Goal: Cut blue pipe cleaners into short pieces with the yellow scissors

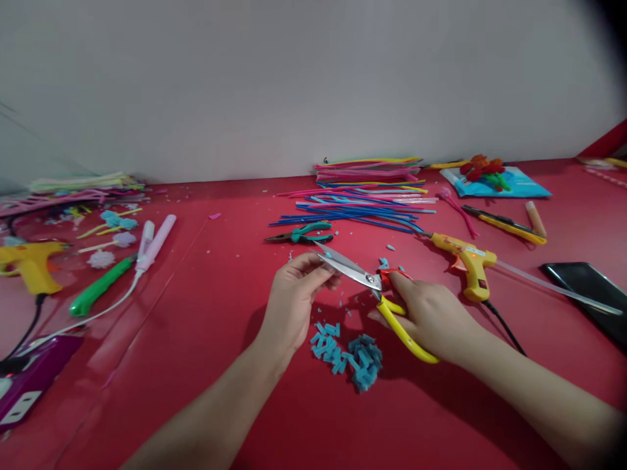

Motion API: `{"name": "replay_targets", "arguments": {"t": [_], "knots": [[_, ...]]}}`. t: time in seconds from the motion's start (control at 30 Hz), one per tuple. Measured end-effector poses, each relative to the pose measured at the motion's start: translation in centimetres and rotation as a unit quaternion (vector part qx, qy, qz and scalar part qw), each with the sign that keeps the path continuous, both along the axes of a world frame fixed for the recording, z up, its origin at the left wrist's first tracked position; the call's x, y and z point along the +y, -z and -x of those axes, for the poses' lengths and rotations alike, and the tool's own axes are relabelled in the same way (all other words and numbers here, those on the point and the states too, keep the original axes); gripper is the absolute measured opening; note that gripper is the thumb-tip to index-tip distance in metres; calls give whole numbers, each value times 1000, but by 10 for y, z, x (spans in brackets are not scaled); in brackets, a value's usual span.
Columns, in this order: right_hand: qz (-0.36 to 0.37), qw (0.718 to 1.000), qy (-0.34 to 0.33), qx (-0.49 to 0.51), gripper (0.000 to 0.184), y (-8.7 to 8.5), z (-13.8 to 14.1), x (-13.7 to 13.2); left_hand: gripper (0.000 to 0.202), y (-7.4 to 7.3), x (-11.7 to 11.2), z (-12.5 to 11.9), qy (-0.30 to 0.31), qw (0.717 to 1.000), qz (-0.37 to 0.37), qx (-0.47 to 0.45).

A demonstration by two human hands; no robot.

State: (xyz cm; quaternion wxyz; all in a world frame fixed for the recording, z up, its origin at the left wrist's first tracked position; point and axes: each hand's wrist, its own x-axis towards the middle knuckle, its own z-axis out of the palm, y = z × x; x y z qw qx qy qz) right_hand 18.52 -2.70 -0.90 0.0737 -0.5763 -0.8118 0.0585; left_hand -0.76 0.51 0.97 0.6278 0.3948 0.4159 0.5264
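My right hand (431,320) is wrapped round a pair of scissors (353,271) with a yellow and a red handle. Their blades are slightly apart and point left. At the blade tips, the fingers of my left hand (298,287) are pinched together; whatever they hold is too small or hidden to make out. Below the scissors lie small light-blue cut pieces (327,346) and a denser blue heap (365,362). A few blue scraps (383,263) rest behind the blades. Just beyond my left hand are green-handled pliers (306,234).
Pipe cleaners (362,205) lie in rows at the back. On the right are a yellow glue gun (465,258), a utility knife (504,224) and a black phone (588,287). The left side holds another glue gun (36,261), a green-handled tool (102,284) and a purple power strip (39,378).
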Motion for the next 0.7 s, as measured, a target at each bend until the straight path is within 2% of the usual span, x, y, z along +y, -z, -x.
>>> {"name": "replay_targets", "arguments": {"t": [0.27, 0.7], "knots": [[-13, 1000, 5, -5, 34, -2, -1, -1, 5, -1, 0, 1, -3, 1000, -15, 6], [10, 999, -4, -32, 38, -1, -2, -2, 6, 1, 0, 1, 9, 1000, -9, -16]]}}
